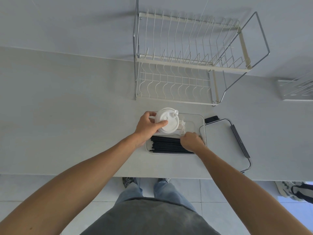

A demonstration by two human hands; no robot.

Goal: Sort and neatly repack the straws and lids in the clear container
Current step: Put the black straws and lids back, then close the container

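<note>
The clear container (pixel 202 122) sits on the pale counter (pixel 67 116) just below the middle of the frame, close to the counter's lower edge. Along its lower side lies a bundle of black straws (pixel 166 145), laid side by side and running left to right. In its upper part a few white straws (pixel 181 127) lie at a slant, partly hidden.

The left hand (pixel 147 127) is over the container's upper left corner and grips a stack of white lids (pixel 167 120), thumb pressed on the top lid and fingers curled round the stack's left rim. The top lid has a small raised spout near its upper right edge. Whether the stack rests on the container floor or is held just above it cannot be told.

The right hand (pixel 191 141) is at the container's lower right, fingers curled down over the right ends of the black straws; the knuckles hide the fingertips, so it is not clear whether it pinches the straws or merely presses on them.

Just right of the container lies its flat lid (pixel 220 143), with 2 black straws (pixel 239 140) lying across it. A dark object (pixel 211 119) peeks out at the lid's upper left corner. A 2-tier wire dish rack (pixel 191 63) stands in the upper middle of the frame, and another wire rack (pixel 296 89) shows at the right edge.
</note>
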